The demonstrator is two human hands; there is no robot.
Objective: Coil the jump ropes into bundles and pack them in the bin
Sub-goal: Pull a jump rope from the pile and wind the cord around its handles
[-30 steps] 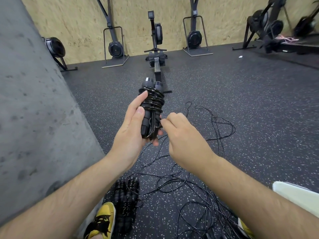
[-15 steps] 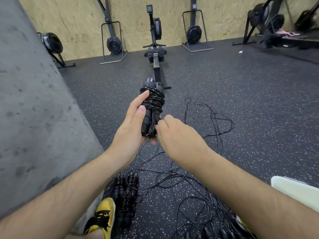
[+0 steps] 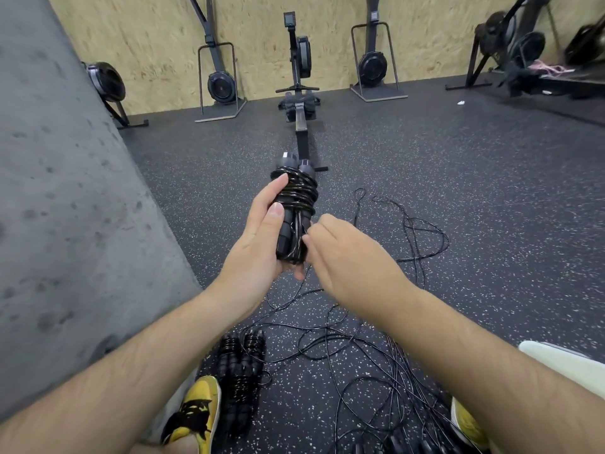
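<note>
One rope bundle [image 3: 297, 196] in left hand [image 3: 253, 253], right hand [image 3: 348, 257] pinching it

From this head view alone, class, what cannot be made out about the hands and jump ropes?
Head view:
Right hand: fingertips hidden behind its own back; what they pinch on the rope bundle is unclear.
Loose ropes on the floor: tangled, too thin to count.
White object at the right edge: cut off by frame.
</note>
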